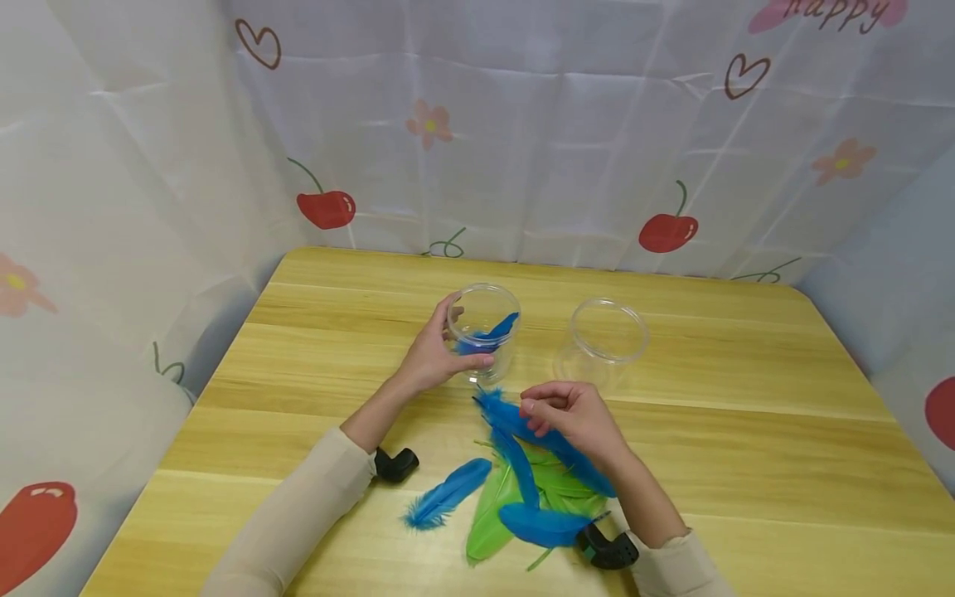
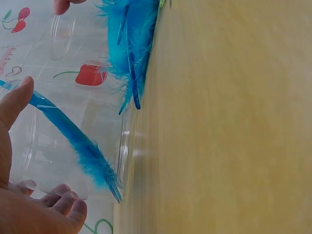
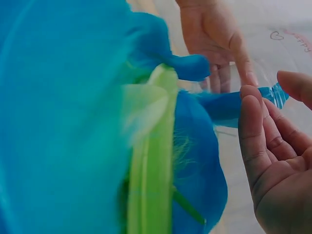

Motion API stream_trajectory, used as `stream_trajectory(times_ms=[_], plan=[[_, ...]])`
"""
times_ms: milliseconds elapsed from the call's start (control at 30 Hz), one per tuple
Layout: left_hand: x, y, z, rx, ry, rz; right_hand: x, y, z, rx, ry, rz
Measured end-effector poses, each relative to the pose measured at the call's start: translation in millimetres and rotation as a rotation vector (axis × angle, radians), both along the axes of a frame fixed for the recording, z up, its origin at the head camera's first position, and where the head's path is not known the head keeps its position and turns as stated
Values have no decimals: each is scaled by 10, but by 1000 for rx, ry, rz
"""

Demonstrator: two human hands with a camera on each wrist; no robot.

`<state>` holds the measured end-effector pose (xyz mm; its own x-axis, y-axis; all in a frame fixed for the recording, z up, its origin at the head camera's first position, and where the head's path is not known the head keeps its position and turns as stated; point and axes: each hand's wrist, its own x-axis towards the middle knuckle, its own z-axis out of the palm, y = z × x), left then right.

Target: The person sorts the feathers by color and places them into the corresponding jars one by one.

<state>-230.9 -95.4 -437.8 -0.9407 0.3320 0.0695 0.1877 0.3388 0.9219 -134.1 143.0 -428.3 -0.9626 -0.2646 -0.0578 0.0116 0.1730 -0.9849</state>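
Note:
My left hand (image 1: 433,358) grips a clear plastic cup (image 1: 509,355) from its left side, with the thumb across the front. Inside that cup leans a blue feather (image 1: 498,332); the left wrist view shows the same feather (image 2: 73,134) slanting down to the base. My right hand (image 1: 578,419) hovers over a pile of feathers, its fingers loosely bent. The right wrist view shows a gap between thumb and fingers of the right hand (image 3: 280,151), with nothing held. Blue feathers (image 1: 548,526) lie over green feathers (image 1: 491,518) in the pile.
A second clear cup (image 1: 608,352) stands on the wooden table (image 1: 746,448), right of the gripped one. One blue feather (image 1: 451,495) lies apart, left of the pile. A printed curtain (image 1: 537,157) hangs behind the table's far edge. Black wrist devices (image 1: 608,550) sit at both cuffs.

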Motion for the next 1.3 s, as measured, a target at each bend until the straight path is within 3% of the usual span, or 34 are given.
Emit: stream_trajectory(times_ms=[967,1300], plan=[[-2,7,5,4,4,-2,57,-65,-72,323,7,148],[-5,6,2,9,-2,-1,58,-97,-60,373,24,184]])
